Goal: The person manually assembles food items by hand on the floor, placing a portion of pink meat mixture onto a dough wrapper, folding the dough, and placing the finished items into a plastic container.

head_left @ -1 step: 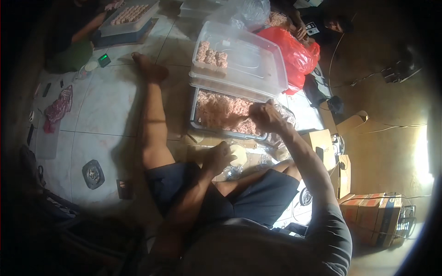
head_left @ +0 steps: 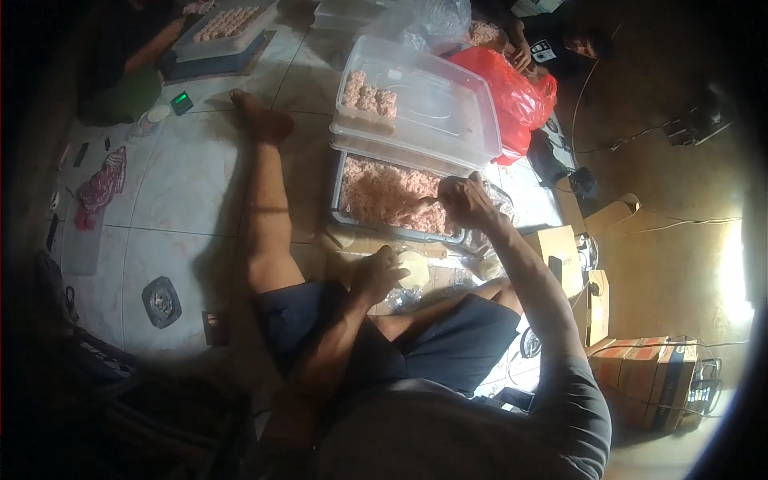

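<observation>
My right hand (head_left: pixel 464 200) is closed round a thin spoon-like utensil (head_left: pixel 430 200). Its tip meets the pink minced meat (head_left: pixel 380 188) that fills a shallow tub (head_left: pixel 344 218) in front of me. Below the tub, my left hand (head_left: pixel 376 276) has its fingers curled against a pale round wrapper (head_left: pixel 414 270); whether there is one or a stack I cannot tell. A clear plastic box (head_left: pixel 432 104) stands just beyond the meat and overlaps the tub's far edge. Several meat portions (head_left: pixel 372 98) sit in rows at its left end.
Cardboard (head_left: pixel 440 278) and clear plastic lie between my legs. A red plastic bag (head_left: pixel 512 96) is right of the box, near another person's hand (head_left: pixel 522 58). At the far left a person sits by a filled tray (head_left: pixel 232 24). Cardboard cartons (head_left: pixel 648 372) stand on the right.
My right hand and the utensil have shifted slightly to the right over the meat. The left hand stays almost in place.
</observation>
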The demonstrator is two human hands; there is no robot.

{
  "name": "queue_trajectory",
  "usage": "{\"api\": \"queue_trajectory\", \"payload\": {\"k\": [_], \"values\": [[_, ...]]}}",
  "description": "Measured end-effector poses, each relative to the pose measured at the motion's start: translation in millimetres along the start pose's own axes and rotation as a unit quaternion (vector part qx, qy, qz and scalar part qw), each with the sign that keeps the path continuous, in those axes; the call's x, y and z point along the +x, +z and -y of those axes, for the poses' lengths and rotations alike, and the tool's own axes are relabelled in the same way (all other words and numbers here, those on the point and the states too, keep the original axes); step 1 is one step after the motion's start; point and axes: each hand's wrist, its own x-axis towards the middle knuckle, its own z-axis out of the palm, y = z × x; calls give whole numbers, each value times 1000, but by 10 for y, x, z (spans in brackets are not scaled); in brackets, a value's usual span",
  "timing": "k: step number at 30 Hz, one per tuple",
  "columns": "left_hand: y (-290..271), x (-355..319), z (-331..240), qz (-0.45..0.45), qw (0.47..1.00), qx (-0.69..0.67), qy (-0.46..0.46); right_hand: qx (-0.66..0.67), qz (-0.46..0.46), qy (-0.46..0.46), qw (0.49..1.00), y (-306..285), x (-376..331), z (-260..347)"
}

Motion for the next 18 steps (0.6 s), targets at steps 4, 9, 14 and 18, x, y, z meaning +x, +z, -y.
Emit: {"api": "queue_trajectory", "payload": {"k": [4,9,14,18], "values": [[223,133,339,-24,998,36,46,-16,-107,-36,993,352,-45,255],[220,111,362,50,999,-19,6,39,-211,-82,973,339,-136,299],[-128,-50,-161,80,991,-107,-21,395,-3,223,891,-146,-348,119],[-100,-78,-56,50,889,-447,-89,451,2,218,865,-475,-484,311]]}}
